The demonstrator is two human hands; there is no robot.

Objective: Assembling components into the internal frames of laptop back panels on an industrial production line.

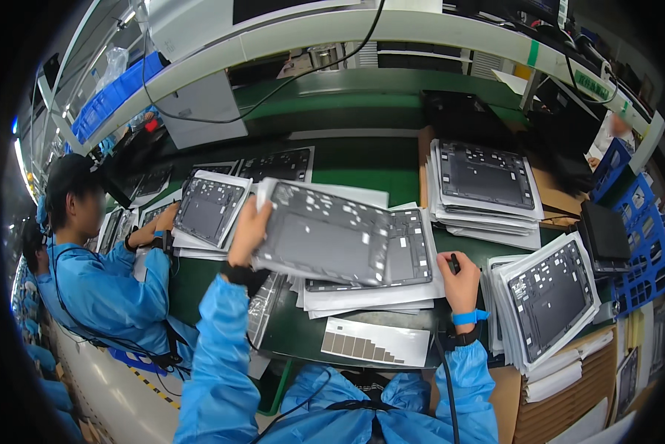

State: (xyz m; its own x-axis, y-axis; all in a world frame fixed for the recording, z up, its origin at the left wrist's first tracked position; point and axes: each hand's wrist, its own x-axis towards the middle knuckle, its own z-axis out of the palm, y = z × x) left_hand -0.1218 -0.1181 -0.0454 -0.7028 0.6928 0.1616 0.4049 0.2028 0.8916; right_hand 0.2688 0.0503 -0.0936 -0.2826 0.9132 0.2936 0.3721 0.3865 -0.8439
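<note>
The left hand [248, 226] is up at about ten o'clock from the centre of the bench, fingers curled tight around the left edge of a grey perforated panel [323, 233], which it holds lifted and tilted, its near edge hanging over the stack below. That panel is a flat, dark grey tablet-style back shell with cut-outs and a pale rim. Under it, at the centre, another grey panel [410, 251] lies flat on a pile of white sheets [362, 297], partly covered by the lifted one.

Over at three o'clock from that pile, the right hand [459, 280] rests on the green bench [347, 163], closed around a small dark tool [455, 263] whose tip pokes up above the fist. There is a blue band on the wrist, and a dark cable runs down along the sleeve.

At six o'clock, right by the bench edge, lies a white card with grey squares [375, 343]. At four o'clock a tilted stack of panels on white sheets [551, 300] leans on cardboard. At one o'clock another stack of panels [486, 177] sits flat and neat. Far right, a blue crate [647, 251] stands beside a black slab.

At nine o'clock, a co-worker in a blue coat [99, 285] and dark cap sits alongside, one hand near another panel [206, 207] propped on white sheets. A white overhead rail [288, 37] curves across twelve o'clock, a black cable draped from it.
</note>
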